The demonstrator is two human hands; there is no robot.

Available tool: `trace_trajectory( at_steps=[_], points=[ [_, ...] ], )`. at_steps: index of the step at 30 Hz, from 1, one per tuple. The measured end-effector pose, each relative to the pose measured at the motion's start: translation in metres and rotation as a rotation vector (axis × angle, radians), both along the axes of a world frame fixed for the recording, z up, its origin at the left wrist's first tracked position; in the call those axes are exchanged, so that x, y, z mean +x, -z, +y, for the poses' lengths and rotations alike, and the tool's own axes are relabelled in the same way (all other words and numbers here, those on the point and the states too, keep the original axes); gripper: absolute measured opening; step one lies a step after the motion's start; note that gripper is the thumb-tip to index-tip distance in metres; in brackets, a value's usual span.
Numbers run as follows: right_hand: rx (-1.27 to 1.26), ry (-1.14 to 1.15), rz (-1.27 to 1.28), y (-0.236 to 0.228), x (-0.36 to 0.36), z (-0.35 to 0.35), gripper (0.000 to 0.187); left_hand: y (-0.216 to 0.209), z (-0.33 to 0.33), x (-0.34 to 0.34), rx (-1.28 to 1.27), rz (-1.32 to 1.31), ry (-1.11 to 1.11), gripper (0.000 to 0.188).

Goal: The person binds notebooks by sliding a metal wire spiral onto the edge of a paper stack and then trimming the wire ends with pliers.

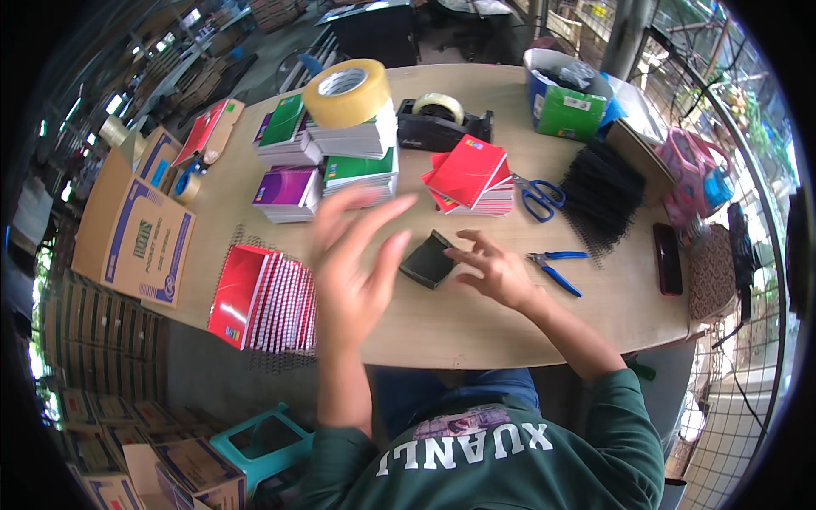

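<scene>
Black square piece (427, 261) laid on wooden table (459, 331), left of blue-handled pliers (561, 281). Left hand (353, 272) raised, blurred, fingers spread wide. Right hand (495, 272) held at piece's right edge; whether gripped, cannot be told.

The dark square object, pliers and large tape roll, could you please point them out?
Dark square object (427, 261), head view: visible middle.
Pliers (564, 255), head view: upper handle.
Large tape roll (353, 110), head view: outer side.

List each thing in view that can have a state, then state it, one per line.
Left hand: raised, blurred, apparently empty
Dark box: seemingly open-topped
Right hand: fingertips at box's edge
Pliers: handles spread
Scissors: blades partly hidden, opening unclear
Phone: screen dark
Dispenser: loaded
Tape roll: lying flat
</scene>
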State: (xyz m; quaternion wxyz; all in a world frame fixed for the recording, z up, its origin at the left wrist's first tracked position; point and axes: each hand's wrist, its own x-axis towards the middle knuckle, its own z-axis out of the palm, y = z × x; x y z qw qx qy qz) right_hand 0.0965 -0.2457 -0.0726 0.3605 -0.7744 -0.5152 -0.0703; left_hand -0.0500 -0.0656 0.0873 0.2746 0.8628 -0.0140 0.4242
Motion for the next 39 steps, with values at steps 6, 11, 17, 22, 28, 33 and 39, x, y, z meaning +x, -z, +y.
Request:
trace_trajectory(
  at_steps=[6,11,17,22,28,33,39],
  points=[
    [0.040,0.626,0.115,0.001,0.063,-0.088,0.013,0.056,0.041,0.217,0.249,0.448,0.451,0.042],
    [-0.265,0.843,-0.136,0.001,0.079,-0.116,0.010,0.058,0.039,0.304,0.530,0.901,0.541,0.045],
    [-0.431,0.851,-0.298,0.014,0.100,-0.128,0.010,0.057,0.029,0.315,0.401,1.019,0.413,0.041],
    [-0.223,0.744,-0.271,-0.005,0.096,-0.135,0.012,0.047,0.042,0.314,0.430,0.955,0.398,0.045],
    [-0.413,0.621,-0.113,-0.025,0.104,-0.125,0.026,0.013,0.067,0.273,0.376,0.735,0.347,0.034],
    [-0.163,0.624,-0.192,-0.047,0.083,-0.173,0.015,0.004,0.004,0.107,-0.170,0.334,0.243,0.044],
    [-0.006,0.130,0.342,-0.036,-0.001,-0.111,0.029,0.177,-0.050,-0.050,-0.353,0.201,0.024,0.038]
  ],
)
